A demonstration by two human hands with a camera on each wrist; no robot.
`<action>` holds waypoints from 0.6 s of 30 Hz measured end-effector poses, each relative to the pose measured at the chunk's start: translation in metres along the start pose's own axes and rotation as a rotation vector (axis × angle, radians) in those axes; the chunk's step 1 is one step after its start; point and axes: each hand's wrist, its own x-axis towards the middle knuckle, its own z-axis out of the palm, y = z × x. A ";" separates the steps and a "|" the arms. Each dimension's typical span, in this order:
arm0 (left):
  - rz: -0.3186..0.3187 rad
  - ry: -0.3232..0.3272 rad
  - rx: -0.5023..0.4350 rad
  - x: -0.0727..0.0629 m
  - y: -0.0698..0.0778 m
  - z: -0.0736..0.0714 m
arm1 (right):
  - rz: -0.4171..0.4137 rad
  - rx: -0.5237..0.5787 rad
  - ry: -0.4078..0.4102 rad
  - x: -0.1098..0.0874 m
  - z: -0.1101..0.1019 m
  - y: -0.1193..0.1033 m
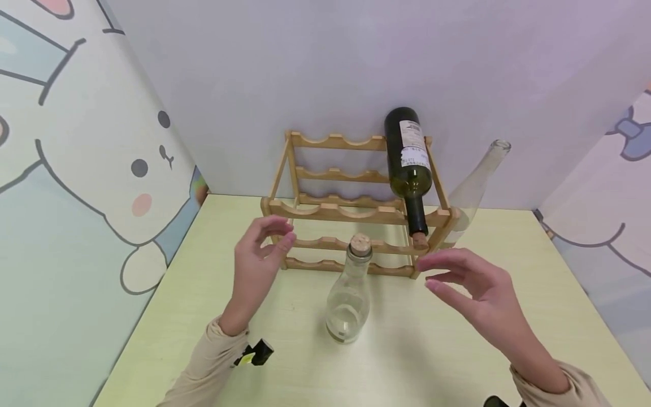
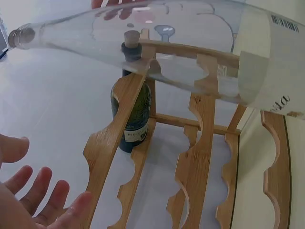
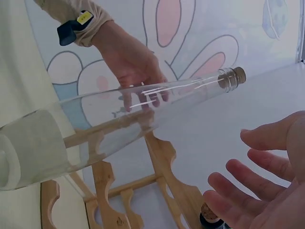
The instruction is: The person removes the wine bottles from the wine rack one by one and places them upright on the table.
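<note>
Between the two hands a clear glass bottle [image 1: 348, 305] with a cork [image 1: 360, 243] in its mouth stands upright on the table. To its left my left hand [image 1: 258, 263] hovers by the front left corner of the wooden wine rack [image 1: 333, 212], fingers loosely bent and holding nothing. My right hand [image 1: 473, 288] is raised at the other side, its thumb and fingers apart, nearest to a dark green wine bottle [image 1: 409, 150]. That corked bottle lies across the rack's top tier at the right end, neck toward me. Both wrist views show the clear bottle untouched.
A second clear bottle [image 1: 470, 195] without a visible stopper stands on the table [image 1: 508, 316] at the rack's right side, partly behind it. A grey-white wall [image 1: 346, 68] rises behind the rack, and walls with rabbit drawings flank the table.
</note>
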 end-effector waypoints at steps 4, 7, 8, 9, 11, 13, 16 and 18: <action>-0.021 0.053 -0.002 0.004 -0.006 -0.011 | -0.049 -0.005 -0.042 0.003 0.007 -0.001; -0.037 0.088 0.005 0.006 -0.010 -0.017 | -0.063 -0.022 -0.065 0.004 0.012 -0.002; -0.042 0.101 0.008 0.007 -0.011 -0.019 | -0.067 -0.028 -0.072 0.005 0.014 -0.002; -0.047 0.114 0.013 0.008 -0.012 -0.020 | -0.073 -0.034 -0.082 0.006 0.016 -0.002; -0.053 0.138 0.025 0.009 -0.014 -0.023 | -0.077 -0.043 -0.099 0.008 0.019 -0.002; -0.060 0.160 0.044 0.011 -0.015 -0.026 | -0.080 -0.054 -0.114 0.010 0.023 -0.002; -0.068 0.184 0.063 0.014 -0.012 -0.027 | -0.078 -0.067 -0.134 0.013 0.029 -0.002; -0.079 0.190 0.066 0.017 -0.009 -0.027 | -0.070 -0.080 -0.147 0.015 0.033 -0.001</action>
